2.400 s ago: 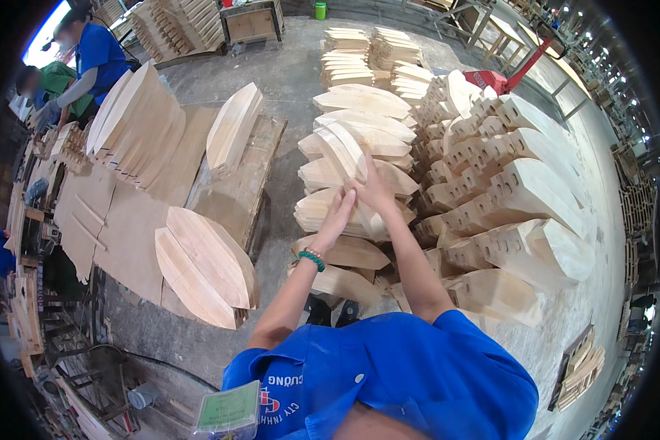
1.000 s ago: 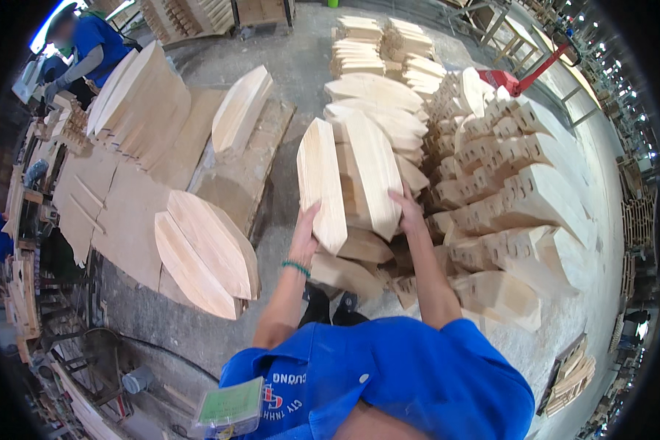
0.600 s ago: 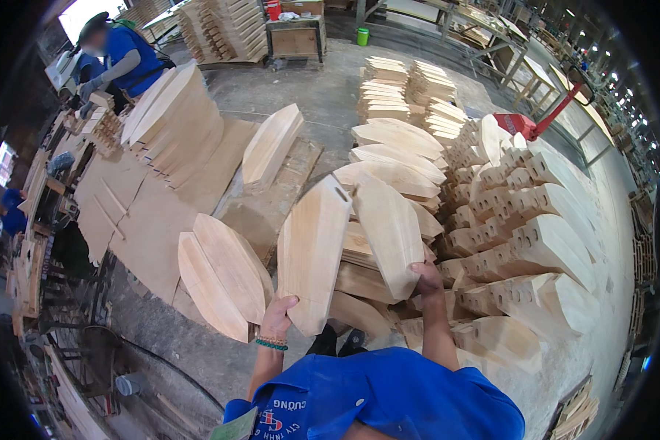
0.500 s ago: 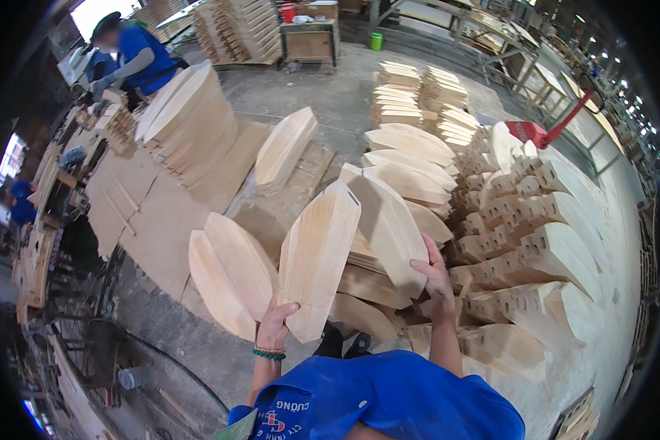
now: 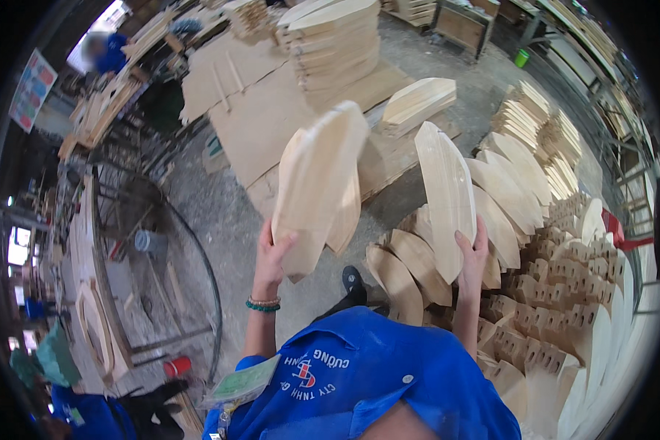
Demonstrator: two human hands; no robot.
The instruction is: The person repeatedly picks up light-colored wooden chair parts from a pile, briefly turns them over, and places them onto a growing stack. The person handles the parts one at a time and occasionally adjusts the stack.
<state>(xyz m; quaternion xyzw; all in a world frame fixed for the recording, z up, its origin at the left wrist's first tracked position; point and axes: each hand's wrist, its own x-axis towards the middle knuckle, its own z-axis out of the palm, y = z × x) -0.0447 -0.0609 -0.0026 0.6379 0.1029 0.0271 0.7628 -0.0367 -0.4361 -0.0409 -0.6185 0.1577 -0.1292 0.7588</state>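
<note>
Left hand (image 5: 273,254): fingers clamped on near end of left wooden panel (image 5: 317,183); right hand (image 5: 474,257): fingers clamped likewise on right wooden panel (image 5: 448,202), both lifted, probably for control; right, panel row (image 5: 497,224), seemingly overlapped to save space; far, tall stack (image 5: 334,55)

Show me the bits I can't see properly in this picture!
Part of the left hand: head view, hidden behind the wooden board it grips.
That board's top: head view, blurred.
Wood behind it: head view, mostly covered by the board.
Poster: head view, print too small.
Person at lower left: head view, cut off by the lower edge.
</note>
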